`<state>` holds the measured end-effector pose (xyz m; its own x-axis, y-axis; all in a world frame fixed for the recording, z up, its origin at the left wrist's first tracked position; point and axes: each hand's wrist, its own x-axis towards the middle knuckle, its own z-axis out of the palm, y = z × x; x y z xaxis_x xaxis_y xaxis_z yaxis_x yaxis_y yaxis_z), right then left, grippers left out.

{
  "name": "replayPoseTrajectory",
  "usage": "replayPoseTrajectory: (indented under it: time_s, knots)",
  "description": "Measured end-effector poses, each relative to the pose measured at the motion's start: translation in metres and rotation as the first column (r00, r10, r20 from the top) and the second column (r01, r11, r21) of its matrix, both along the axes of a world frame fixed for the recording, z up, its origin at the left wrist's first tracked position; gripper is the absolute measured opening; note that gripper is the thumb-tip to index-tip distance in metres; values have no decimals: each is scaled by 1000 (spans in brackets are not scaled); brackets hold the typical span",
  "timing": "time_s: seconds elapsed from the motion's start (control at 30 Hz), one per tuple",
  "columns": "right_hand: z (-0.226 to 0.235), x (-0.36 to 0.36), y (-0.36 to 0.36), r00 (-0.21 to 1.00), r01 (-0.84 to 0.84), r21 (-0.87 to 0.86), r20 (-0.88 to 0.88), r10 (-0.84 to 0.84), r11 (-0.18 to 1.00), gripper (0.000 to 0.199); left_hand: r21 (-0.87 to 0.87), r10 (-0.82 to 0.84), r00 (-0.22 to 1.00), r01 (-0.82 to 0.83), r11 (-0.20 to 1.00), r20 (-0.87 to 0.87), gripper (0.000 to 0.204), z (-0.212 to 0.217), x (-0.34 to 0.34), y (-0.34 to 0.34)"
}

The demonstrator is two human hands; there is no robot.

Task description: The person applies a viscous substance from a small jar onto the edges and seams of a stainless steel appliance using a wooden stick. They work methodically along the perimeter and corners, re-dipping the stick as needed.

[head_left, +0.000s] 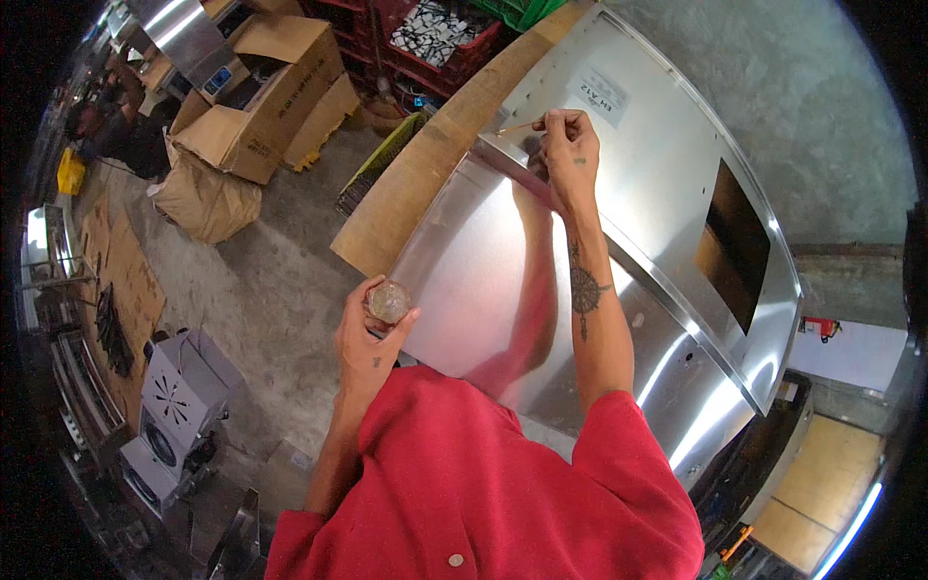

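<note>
My left hand is closed round a small round jar, seen from above, with something pale brown in it. It is near the left edge of a shiny sheet-metal housing. Farther off, my right hand pinches a thin stick, perhaps a small brush. The stick points left, over the corner where a raised metal seam crosses the housing. Whether its tip touches the metal I cannot tell. Beyond the seam lies a flat metal panel with a label and a dark rectangular cutout.
A wooden board lies under the housing's left edge. Behind it are a red crate of small pieces and an open cardboard box. A grey metal unit stands on the floor at left. A person is at far left.
</note>
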<state>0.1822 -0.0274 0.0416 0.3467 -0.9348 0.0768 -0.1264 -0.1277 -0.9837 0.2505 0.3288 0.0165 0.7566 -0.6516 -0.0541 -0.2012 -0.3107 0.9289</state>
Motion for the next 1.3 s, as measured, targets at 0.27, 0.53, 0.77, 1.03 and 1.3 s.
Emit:
replayPoseTrajectory:
  time_s: [0.27, 0.53, 0.77, 1.03, 1.3]
  knots:
    - [-3, 3, -10, 1000, -5, -61, 23, 6, 998, 31, 2, 1, 997, -1, 1000, -77, 64, 4, 1, -9]
    - [2, 4, -12, 1000, -15, -66, 7, 15, 998, 29, -6, -9, 997, 8, 1000, -71, 64, 4, 3, -15]
    - [2, 4, -11, 999, 8, -49, 35, -7, 999, 26, -2, -6, 998, 6, 1000, -62, 63, 0, 2, -15]
    - [-2, 3, -14, 1000, 7, -101, 12, -6, 995, 25, 2, -6, 996, 6, 1000, -84, 64, 0, 2, -14]
    - [-3, 3, -11, 999, -26, -122, -21, 24, 992, 26, 1, -22, 999, 22, 1000, -41, 63, -2, 3, -12]
